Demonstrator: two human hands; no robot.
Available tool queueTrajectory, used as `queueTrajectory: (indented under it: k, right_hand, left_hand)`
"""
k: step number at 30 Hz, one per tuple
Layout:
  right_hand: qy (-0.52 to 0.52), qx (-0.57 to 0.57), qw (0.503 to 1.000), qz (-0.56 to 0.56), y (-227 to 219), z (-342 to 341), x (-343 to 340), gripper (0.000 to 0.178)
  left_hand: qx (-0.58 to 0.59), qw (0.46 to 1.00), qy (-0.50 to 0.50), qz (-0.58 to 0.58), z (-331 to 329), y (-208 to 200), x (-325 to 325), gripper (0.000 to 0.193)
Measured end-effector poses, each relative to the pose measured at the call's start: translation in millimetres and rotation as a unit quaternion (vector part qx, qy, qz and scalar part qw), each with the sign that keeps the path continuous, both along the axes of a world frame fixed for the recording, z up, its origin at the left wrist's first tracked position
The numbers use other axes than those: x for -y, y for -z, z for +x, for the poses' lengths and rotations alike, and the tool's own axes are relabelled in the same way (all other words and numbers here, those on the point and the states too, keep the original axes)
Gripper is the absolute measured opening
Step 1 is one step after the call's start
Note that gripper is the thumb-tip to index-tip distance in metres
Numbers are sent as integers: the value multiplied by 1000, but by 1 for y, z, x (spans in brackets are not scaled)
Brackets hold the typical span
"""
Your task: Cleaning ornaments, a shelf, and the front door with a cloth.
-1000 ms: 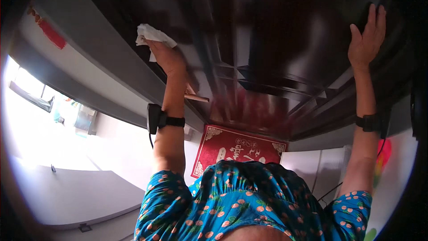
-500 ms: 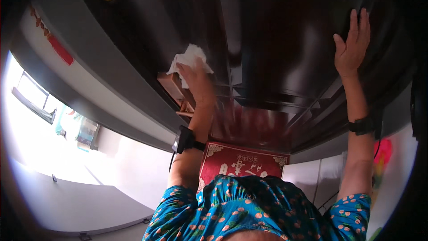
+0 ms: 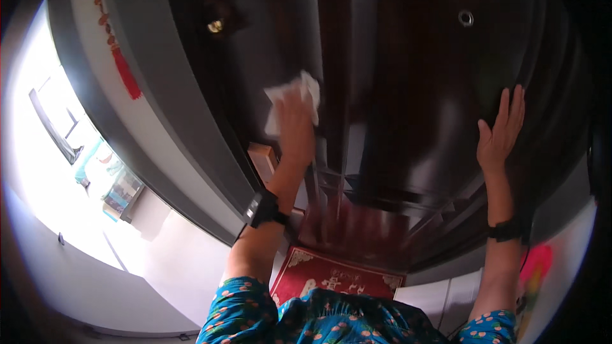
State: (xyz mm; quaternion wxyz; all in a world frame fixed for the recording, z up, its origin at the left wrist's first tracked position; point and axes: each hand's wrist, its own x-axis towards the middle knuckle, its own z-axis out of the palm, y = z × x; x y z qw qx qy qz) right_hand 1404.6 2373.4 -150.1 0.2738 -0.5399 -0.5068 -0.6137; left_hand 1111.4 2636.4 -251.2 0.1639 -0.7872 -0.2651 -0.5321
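Observation:
A dark, glossy door [image 3: 408,89] fills the upper middle of the view. My left hand [image 3: 295,124] presses a crumpled white cloth [image 3: 275,95] against its left part, the fingers laid over the cloth. Whether it is fabric or paper I cannot tell. My right hand [image 3: 499,137] rests palm down on the door at the right, fingers stretched out and holding nothing. Above it is a small round metal ring [image 3: 466,18], perhaps a peephole. A brass-coloured knob [image 3: 215,26] shows on the upper left of the door.
A wooden piece [image 3: 262,160] sits beside my left forearm. A red mat [image 3: 319,274] with pale lettering lies below. At the left, a red tassel [image 3: 126,75] hangs by the grey frame [image 3: 150,57], near a bright window. White panels [image 3: 440,296] stand at lower right, near a pink object [image 3: 537,262].
The view has tilted upward, bringing the ring into sight. My left hand and the cloth have moved up the door, away from the wooden piece. My right hand stays flat.

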Motion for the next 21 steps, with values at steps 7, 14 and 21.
queueTrajectory:
  k: [7,14,21]
  right_hand:
    - [26,-29,999,21,6,-7,4,57]
    - [-122,112,950,-266,31,-124,-60,54]
    - [-61,-26,976,-206,21,-166,-124,75]
  left_hand:
    - [-134,986,72,-68,-31,56,28,56]
    - [-114,989,35,-86,-59,51,11,60]
    - [-29,997,-62,18,-108,-35,-38,58]
